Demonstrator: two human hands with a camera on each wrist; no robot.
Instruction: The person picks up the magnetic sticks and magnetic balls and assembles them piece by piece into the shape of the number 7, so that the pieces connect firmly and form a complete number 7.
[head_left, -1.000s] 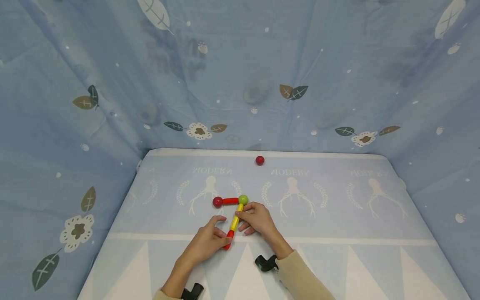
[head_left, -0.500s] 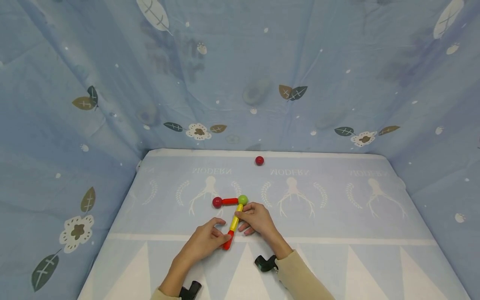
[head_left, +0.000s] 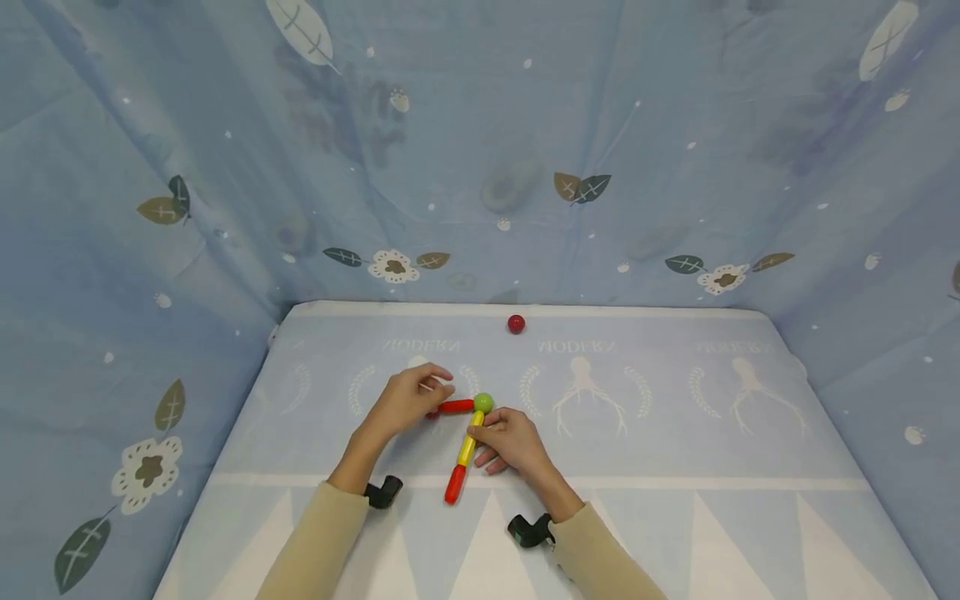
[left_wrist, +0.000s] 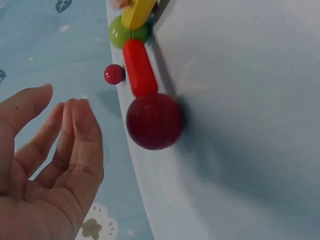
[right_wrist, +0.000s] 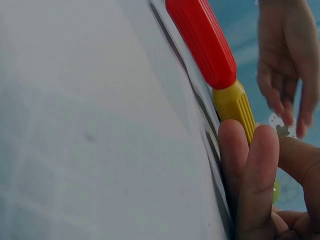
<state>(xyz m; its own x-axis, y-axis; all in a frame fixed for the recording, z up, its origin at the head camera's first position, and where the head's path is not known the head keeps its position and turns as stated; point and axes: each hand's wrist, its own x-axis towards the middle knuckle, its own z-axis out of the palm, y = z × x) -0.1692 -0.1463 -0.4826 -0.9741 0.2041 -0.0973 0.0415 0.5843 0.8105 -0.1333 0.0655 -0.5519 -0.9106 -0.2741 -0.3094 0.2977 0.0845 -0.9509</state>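
My right hand (head_left: 517,442) pinches a ribbed yellow stick (head_left: 467,451) near its upper part. A red stick (head_left: 454,485) joins the yellow one end to end and points toward me on the table. At the far end of the yellow stick sits a green ball (head_left: 483,402). From that ball a second red stick (head_left: 457,407) runs left to a dark red ball (left_wrist: 155,121), mostly hidden by my left hand (head_left: 405,400) in the head view. The left wrist view shows the left hand apart from this ball, fingers loosely bent, holding nothing.
A loose red ball (head_left: 516,324) rests near the back edge of the table (head_left: 660,392). Blue patterned cloth (head_left: 480,150) hangs behind and at both sides. Dark wrist-worn devices (head_left: 531,531) stick out beside the forearms.
My left hand has let go of the near red stick and moved up and away, over the dark red ball. The right hand keeps its pinch on the yellow stick.
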